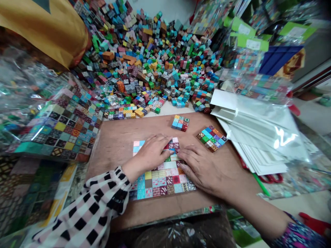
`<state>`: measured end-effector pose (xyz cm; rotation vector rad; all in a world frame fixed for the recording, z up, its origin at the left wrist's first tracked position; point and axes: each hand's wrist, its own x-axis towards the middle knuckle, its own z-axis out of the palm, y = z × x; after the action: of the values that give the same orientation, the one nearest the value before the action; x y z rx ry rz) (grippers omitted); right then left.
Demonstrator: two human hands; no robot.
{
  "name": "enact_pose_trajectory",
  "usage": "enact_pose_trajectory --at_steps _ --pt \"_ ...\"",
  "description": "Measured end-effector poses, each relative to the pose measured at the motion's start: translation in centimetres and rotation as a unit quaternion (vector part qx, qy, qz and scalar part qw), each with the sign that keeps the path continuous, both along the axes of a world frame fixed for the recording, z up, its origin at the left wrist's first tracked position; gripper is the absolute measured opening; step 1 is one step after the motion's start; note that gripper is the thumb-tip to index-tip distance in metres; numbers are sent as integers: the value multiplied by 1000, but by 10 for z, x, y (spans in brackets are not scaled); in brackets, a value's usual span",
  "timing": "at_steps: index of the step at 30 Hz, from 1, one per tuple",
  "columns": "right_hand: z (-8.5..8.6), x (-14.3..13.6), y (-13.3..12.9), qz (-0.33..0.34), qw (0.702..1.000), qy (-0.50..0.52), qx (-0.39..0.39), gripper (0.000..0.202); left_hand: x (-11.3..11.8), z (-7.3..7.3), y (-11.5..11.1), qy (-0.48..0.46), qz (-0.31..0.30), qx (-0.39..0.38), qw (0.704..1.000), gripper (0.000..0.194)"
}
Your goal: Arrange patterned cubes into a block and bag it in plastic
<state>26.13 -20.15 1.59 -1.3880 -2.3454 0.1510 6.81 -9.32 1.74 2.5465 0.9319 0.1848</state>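
Note:
A flat block of patterned little cubes (162, 182), set edge to edge in rows, lies on the brown board. My left hand (152, 151) rests palm down across its upper left part, fingers stretched toward the far edge. Against the right side lies my right hand (200, 168), its fingers flat and reaching over the cubes near my left thumb. Both hands cover part of the block. Beyond them on the board are a small cluster of joined cubes (180, 123) and a larger square cluster (211, 138).
The brown board (116, 132) carries the work. A large heap of loose cubes (155, 65) rises behind it. To the left is a plastic-wrapped cube pack (67, 127). White sheets in clear plastic (258, 127) and red-handled scissors (271, 178) lie to the right.

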Motion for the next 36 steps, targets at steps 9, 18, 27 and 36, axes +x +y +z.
enact_pose_trajectory --at_steps 9,18,27,36 --pt "5 3 23 -2 1000 19 17 32 0 0 0 -3 -5 4 1000 46" --pt "3 2 28 -20 998 49 -25 30 -1 -2 0 -9 -6 7 1000 44" --pt "-3 8 41 -23 996 82 -41 35 -1 -4 -1 -11 -1 -4 1000 51" --pt "4 11 -13 -63 995 74 -23 38 -21 11 4 -86 47 -7 995 44"
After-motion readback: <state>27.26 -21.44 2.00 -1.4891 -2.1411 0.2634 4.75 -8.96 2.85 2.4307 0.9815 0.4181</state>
